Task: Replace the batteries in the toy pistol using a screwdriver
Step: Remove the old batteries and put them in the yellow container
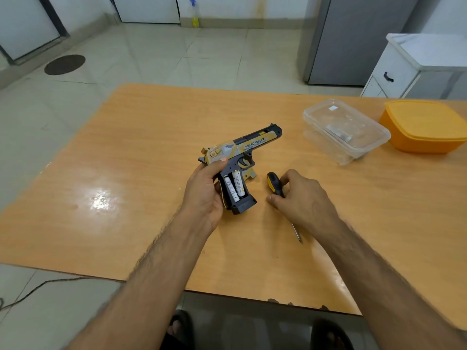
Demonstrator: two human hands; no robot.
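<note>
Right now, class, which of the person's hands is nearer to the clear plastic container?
Right. The right hand, gripping the screwdriver, lies below-left of the clear container; the left hand, holding the toy pistol, lies farther left.

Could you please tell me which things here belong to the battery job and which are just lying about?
Belonging to the job:
toy pistol, held by the left hand
batteries in its open grip
screwdriver, under the right hand

Just lying about:
clear container
orange container
spray bottle on the floor
</note>
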